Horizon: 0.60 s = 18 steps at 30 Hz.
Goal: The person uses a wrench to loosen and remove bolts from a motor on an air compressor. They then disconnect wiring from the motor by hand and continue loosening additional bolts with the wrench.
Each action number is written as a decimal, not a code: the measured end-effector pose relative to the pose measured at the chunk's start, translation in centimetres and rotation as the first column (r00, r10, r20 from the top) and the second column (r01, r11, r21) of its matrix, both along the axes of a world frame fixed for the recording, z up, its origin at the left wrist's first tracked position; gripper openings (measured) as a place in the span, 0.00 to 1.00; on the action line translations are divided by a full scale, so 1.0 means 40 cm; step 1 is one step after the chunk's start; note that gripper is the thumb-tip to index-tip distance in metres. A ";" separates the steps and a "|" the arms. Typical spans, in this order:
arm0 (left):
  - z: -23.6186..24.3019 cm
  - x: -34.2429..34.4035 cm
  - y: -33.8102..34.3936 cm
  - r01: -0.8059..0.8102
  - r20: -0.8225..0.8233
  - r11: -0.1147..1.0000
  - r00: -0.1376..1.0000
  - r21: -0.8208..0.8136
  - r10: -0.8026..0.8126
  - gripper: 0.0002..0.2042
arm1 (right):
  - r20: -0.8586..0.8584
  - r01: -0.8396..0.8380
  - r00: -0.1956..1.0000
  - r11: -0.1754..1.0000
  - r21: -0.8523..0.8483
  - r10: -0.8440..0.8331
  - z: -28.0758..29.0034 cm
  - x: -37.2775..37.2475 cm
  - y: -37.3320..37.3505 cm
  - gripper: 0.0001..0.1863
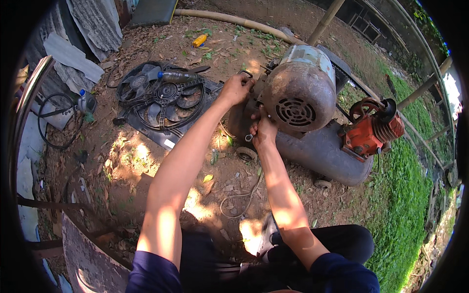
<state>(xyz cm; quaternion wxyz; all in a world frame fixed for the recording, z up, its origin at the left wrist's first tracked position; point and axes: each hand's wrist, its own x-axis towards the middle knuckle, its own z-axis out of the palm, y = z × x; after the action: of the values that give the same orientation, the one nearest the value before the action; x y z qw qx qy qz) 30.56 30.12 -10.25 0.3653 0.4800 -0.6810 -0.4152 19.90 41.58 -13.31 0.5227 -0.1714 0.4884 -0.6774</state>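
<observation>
A large rusty electric motor [300, 85] with a vented end cover is mounted on a dark compressor tank [317, 151]. My left hand [237, 87] is at the motor's left side, fingers curled on a small dark metal piece whose form I cannot make out. Below it, my right hand [264, 127] is closed at the lower left of the motor and holds a metal wrench [249, 137], its ring end showing. A red compressor pump [371, 136] with a dark pulley sits at the tank's right end.
Radiator fans [161, 102] with a plastic bottle [178, 77] on them lie left. Corrugated sheets [73, 58] and a black hose [49, 141] are at the far left. A bamboo pole [229, 19], yellow bottle [199, 40] and loose cord [234, 210] lie on leafy dirt.
</observation>
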 end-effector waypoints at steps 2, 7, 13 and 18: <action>-0.009 -0.004 0.017 -0.005 -0.051 0.996 0.999 0.089 0.009 0.18 | -0.049 0.017 0.999 1.000 -0.013 -0.018 -0.002 0.002 0.009 0.12; -0.015 0.024 -0.004 0.069 -0.030 0.978 0.998 0.196 -0.064 0.14 | -0.087 0.056 0.994 0.997 -0.045 -0.060 0.000 0.023 0.048 0.14; 0.003 0.071 0.029 0.214 -0.207 0.877 0.969 0.430 -0.135 0.11 | 0.000 -0.051 0.999 0.995 -0.083 0.051 -0.044 0.016 0.099 0.18; 0.015 0.114 0.073 0.265 -0.143 0.734 0.964 0.626 -0.225 0.09 | 0.119 -0.224 0.963 0.963 -0.146 0.242 -0.077 0.006 0.148 0.14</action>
<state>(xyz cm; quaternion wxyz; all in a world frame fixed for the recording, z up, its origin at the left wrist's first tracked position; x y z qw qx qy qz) 35.11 33.02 -9.63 0.1418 0.4694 -0.5450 -0.6801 20.16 47.49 -16.39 0.6185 -0.2155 0.3823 -0.6518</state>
